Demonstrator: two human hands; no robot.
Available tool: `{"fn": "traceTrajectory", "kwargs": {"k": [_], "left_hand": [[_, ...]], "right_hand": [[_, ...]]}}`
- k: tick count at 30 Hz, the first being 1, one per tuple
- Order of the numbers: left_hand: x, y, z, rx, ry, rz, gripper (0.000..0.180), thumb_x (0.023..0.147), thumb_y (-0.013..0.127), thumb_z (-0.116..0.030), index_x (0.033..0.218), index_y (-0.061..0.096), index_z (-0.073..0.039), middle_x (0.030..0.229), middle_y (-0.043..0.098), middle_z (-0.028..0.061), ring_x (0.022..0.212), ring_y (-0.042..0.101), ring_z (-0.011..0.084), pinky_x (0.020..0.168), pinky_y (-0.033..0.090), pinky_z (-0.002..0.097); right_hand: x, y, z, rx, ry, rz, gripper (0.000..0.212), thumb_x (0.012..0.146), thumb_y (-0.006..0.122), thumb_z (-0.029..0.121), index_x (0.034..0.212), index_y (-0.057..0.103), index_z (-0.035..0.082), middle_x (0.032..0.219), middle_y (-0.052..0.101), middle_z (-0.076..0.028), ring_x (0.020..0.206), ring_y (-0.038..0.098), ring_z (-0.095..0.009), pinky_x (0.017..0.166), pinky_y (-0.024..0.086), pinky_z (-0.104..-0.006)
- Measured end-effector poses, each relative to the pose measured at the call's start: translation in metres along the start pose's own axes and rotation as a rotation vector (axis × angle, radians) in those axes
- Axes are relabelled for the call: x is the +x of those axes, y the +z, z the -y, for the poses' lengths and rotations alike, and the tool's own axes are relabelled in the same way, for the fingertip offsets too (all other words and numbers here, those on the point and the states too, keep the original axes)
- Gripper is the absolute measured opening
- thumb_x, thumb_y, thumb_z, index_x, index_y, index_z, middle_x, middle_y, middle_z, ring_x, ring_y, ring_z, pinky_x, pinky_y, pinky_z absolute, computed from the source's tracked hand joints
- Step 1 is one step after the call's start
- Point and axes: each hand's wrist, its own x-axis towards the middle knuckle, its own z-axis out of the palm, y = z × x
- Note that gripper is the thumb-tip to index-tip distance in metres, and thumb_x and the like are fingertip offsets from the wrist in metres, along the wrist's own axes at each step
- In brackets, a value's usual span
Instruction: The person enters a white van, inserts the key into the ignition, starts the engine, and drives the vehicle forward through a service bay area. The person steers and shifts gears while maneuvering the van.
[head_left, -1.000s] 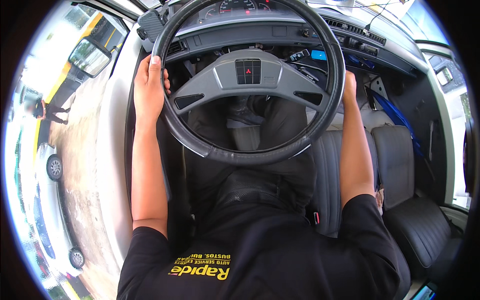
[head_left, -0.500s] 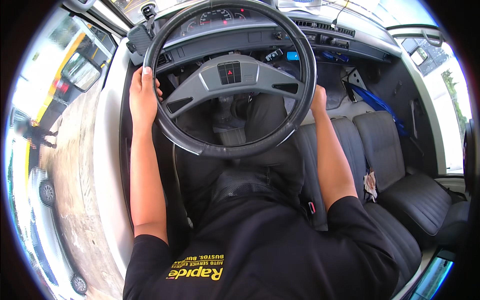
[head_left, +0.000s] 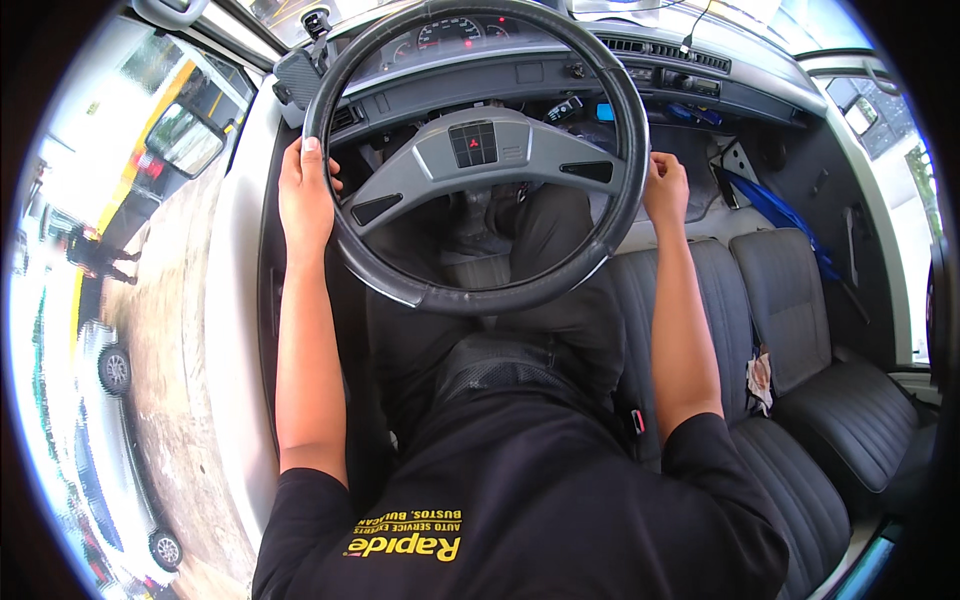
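Observation:
My left hand (head_left: 307, 190) grips the left side of a black steering wheel (head_left: 425, 296), its thumb on the rim and its fingertips showing at the inner side. The wheel has a grey hub (head_left: 530, 140) with a dark square pad in the middle. Just outside the wheel's right rim is my right hand (head_left: 668, 190), its fingers curled closed. Whatever they may hold is hidden. Both forearms reach forward over the seat on either side of my lap.
Beyond the wheel lies a dashboard with a lit gauge cluster (head_left: 450, 36); a phone holder (head_left: 297, 78) stands left of it. Dark passenger seats (head_left: 782, 300) fill the right side. Outside on the left are a side mirror (head_left: 186, 138), a silver car (head_left: 100, 420) and a person (head_left: 95, 253).
The view has shifted, so the cab sits farther right in it. My right hand has moved slightly right, away from the rim, and shows more fully. My left hand keeps its hold.

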Motion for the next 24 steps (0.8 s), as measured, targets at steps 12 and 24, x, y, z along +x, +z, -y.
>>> {"fn": "traceTrajectory", "kwargs": {"k": [12,24], "left_hand": [[-0.007,0.002,0.005,-0.056,0.021,-0.010,0.048,0.116,0.048,-0.040,0.138,0.062,0.000,0.095,0.071,0.0065,0.079,0.067,0.0135,0.071,0.051,0.0304],[-0.122,0.019,0.048,-0.507,-0.247,-0.141,0.036,0.114,0.050,-0.038,0.122,0.058,-0.004,0.100,0.066,0.0072,0.086,0.062,0.0182,0.076,0.053,0.0329]], "right_hand": [[-0.100,-0.048,0.121,0.537,0.121,0.301,0.073,0.103,0.067,0.030,0.159,0.032,-0.002,0.129,0.065,-0.021,0.105,0.070,-0.026,0.093,0.055,-0.0406],[0.010,-0.024,0.167,-0.057,-0.312,0.162,0.056,0.107,0.053,0.054,0.133,0.060,0.005,0.132,0.067,-0.022,0.124,0.065,-0.043,0.101,0.053,-0.0536]]}}
